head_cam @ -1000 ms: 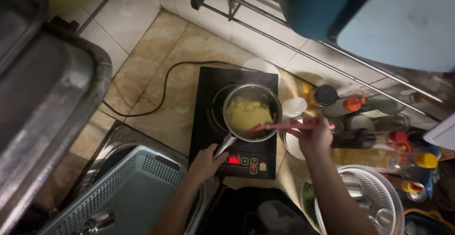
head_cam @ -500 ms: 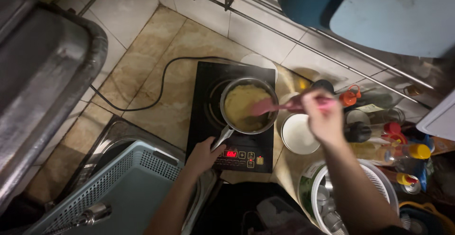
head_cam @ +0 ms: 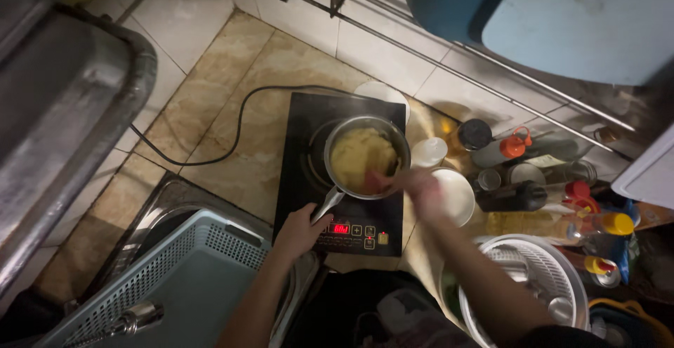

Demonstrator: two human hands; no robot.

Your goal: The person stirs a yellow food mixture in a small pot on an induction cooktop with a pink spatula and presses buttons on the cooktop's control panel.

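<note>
Over cooktop: L hand [head_cam: 298, 230] clamps pan handle [head_cam: 326, 205]; R hand [head_cam: 421, 188] blurred, grips spatula [head_cam: 375, 179].

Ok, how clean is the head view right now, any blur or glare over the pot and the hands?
Head view: the right hand is smeared by motion blur, its utensil only a reddish streak; the left hand on the pot handle is sharp; the pot and its yellow contents are readable, with no strong glare; the cooker's red display glows; the corners fall into dim shadow; straight edges bow from the wide lens.
</note>
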